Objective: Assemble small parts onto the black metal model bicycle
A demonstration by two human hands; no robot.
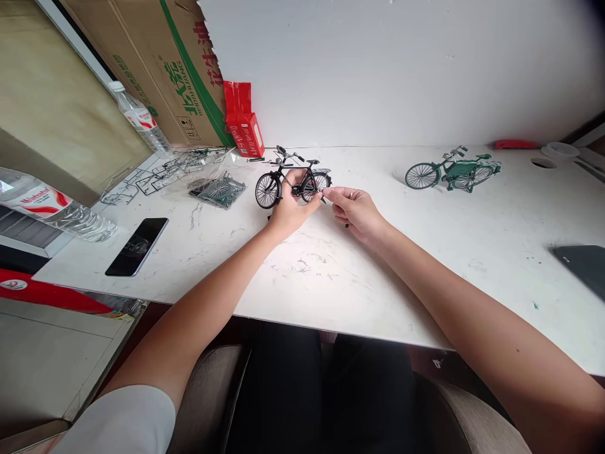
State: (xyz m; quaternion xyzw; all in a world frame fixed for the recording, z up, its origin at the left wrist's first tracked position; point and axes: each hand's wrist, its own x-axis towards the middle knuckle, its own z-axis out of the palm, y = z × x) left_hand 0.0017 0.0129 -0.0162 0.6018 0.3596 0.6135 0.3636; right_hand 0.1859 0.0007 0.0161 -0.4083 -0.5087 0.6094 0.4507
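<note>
A small black model bicycle stands upright near the middle of the white table, its front wheel to the left. My left hand is closed around its frame from below and behind, with the thumb reaching toward the rear wheel. At that rear wheel, my right hand is closed, thumb and forefinger pinched together. Whatever sits between those fingertips is too small to make out. A tiny dark piece shows below the curled fingers of the right hand. Farther right, a green model bicycle stands on the table.
Left of the hands lie a plastic bag of dark green parts, thin part frames and a phone. Two water bottles, a red box and a large carton line the left and back. A dark flat object lies far right.
</note>
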